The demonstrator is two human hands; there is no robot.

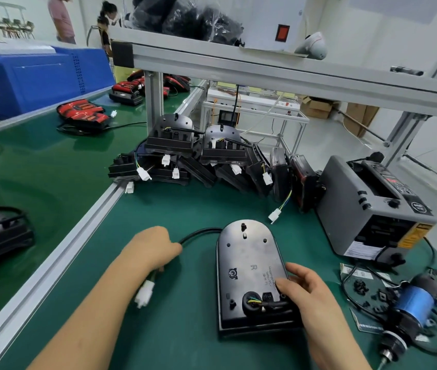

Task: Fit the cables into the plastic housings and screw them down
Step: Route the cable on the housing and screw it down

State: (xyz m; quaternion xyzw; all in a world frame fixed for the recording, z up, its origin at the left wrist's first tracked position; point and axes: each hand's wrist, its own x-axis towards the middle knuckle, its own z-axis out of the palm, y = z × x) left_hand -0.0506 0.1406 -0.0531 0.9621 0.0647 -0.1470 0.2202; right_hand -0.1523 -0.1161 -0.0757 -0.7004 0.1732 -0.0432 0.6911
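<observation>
A dark plastic housing [249, 265] marked "R" lies back-up on the green mat in front of me. Its black cable [198, 233] loops out from the top left and ends in a white connector [145, 292]. My left hand [153, 247] grips that cable just left of the housing, and the connector hangs below the fist. My right hand [305, 292] rests on the housing's lower right edge, fingers pressing beside the cable entry [254, 301] where coloured wires show.
Several more housings with white connectors [198, 156] are piled at the back. A grey tape dispenser [375, 206] stands at the right. An electric screwdriver [407, 313] with its cord and small black parts lies at the near right. A conveyor belt [38, 169] runs on the left.
</observation>
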